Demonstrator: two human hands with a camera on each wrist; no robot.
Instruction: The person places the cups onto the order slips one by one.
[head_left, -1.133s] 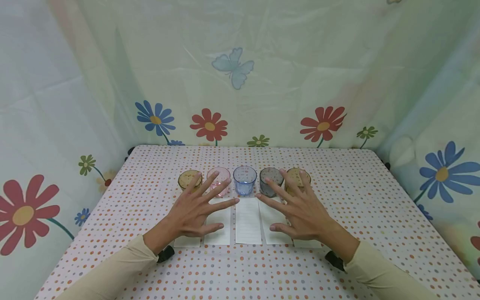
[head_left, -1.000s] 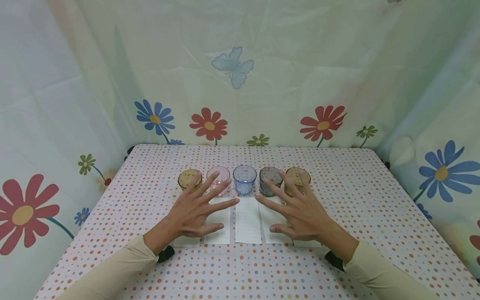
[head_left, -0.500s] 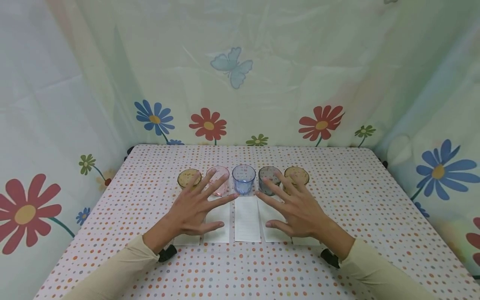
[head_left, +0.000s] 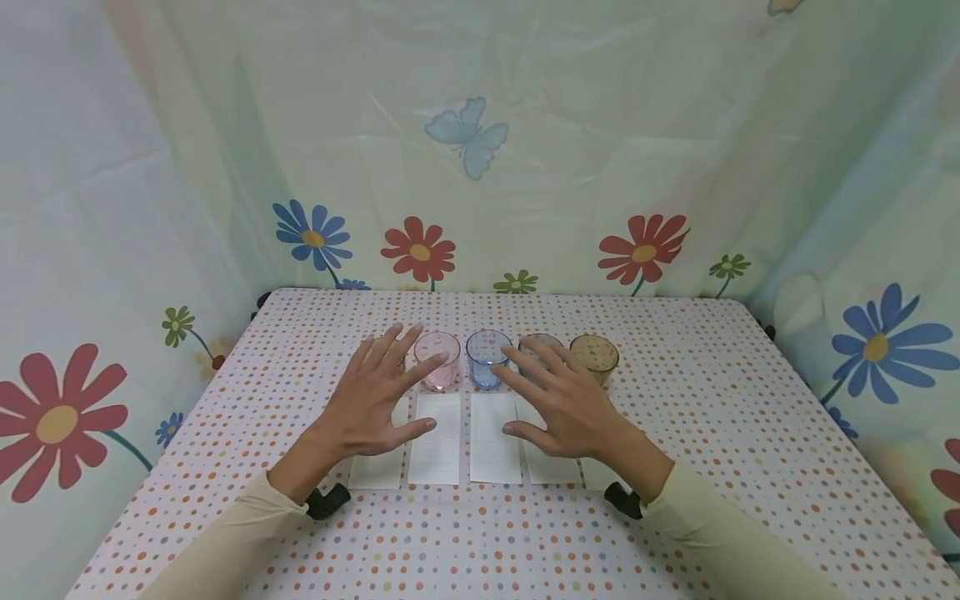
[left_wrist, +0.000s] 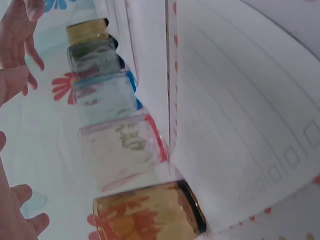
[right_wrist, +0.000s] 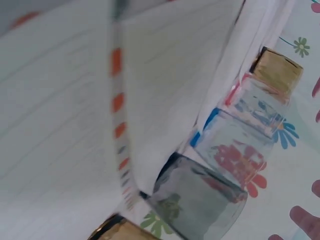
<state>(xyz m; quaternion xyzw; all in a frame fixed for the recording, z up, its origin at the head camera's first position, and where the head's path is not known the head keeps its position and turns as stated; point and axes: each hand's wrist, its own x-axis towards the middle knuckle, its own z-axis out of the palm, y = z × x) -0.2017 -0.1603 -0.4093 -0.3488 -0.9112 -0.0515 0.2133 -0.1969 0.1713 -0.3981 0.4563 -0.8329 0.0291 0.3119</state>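
Both hands hover over a row of coloured glasses, fingers spread and holding nothing. My left hand [head_left: 366, 404] largely hides the leftmost amber glass [left_wrist: 150, 212] in the head view, with its index finger overlapping the pink glass [head_left: 435, 346]. The blue glass [head_left: 483, 375] stands in the middle of the row. My right hand [head_left: 568, 407] covers much of the grey glass [right_wrist: 197, 200], its index fingertip overlapping the blue one. At the right end stands another amber glass [head_left: 596, 353]. Lined white paper slips [head_left: 437, 442] lie in front of the glasses.
The table [head_left: 480, 550] has a dotted cloth. A flower-printed curtain [head_left: 555, 167] hangs behind it and at both sides. Black straps with dark devices [head_left: 327, 502] sit at the wrists beneath the cream sleeves [head_left: 232, 546].
My left hand has shifted slightly left and up, its fingers closer together. My right hand has moved left, uncovering the right amber glass and overlapping the grey and blue ones. The glasses stay put.
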